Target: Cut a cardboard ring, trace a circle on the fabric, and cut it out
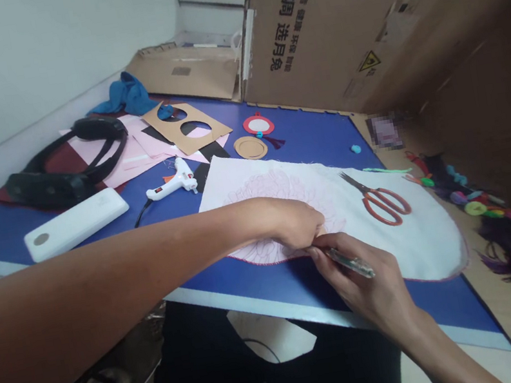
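Observation:
A white cloth (328, 186) with a pink petal-like drawing and a reddish stitched edge lies on the blue table. My left hand (297, 220) reaches across the drawing with its fingers curled down near the cloth's front edge; what they grip is hidden. Close against it, my right hand (364, 271) is closed around a clear-barrelled pen (350, 262), its tip hidden by the left fingers. Scissors (379, 200) with orange-brown handles rest on the cloth, right of both hands, blades pointing away to the left.
A white glue gun (175, 180), a white power bank (77, 224) and a black headset (69, 164) lie at left. Behind are a cardboard piece with round holes (220, 125), a tan disc (251, 148) and a red-rimmed round piece (258, 125). Cardboard panels (306, 26) stand behind.

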Action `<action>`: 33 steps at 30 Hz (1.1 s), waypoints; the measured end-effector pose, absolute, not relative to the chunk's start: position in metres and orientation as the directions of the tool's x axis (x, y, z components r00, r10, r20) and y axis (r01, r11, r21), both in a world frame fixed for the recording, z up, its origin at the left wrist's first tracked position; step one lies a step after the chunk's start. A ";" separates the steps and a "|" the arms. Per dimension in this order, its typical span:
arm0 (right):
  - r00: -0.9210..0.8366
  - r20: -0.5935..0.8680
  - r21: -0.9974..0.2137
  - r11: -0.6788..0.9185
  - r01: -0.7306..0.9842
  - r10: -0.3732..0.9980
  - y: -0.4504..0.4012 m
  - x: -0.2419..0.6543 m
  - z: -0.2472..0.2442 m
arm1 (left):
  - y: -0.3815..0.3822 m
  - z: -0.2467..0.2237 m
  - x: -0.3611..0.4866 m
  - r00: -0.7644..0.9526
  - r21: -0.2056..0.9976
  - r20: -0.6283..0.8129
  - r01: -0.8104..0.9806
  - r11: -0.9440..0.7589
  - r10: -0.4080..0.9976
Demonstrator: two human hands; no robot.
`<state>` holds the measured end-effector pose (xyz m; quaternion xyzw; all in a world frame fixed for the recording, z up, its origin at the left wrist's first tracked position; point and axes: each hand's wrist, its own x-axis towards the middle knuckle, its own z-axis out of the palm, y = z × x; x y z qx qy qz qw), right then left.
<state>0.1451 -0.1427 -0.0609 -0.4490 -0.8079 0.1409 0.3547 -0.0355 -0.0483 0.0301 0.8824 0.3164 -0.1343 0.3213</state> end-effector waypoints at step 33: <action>-0.313 0.441 -0.560 0.531 0.636 0.841 -0.148 0.146 -0.057 | -0.050 0.033 -0.036 0.755 0.462 -0.473 0.651 -0.602 0.454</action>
